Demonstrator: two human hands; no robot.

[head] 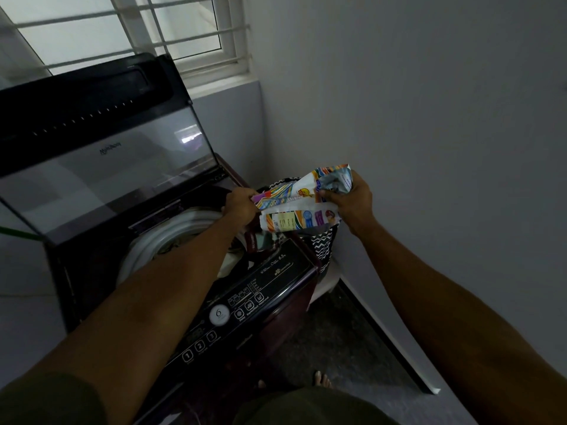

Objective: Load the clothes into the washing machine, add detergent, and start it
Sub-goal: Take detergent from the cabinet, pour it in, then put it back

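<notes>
Gripping a crinkled, glossy detergent packet (302,199), both hands' fingers (325,194) pinch its ends.

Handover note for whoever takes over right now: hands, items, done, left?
Left hand and right hand both grip the detergent packet, held over the right edge of the washing machine.
Lid is up; clothes already lie in the drum.
A patterned laundry bag stands between washer and wall.
Left: add detergent, close lid, start from the control panel.
</notes>
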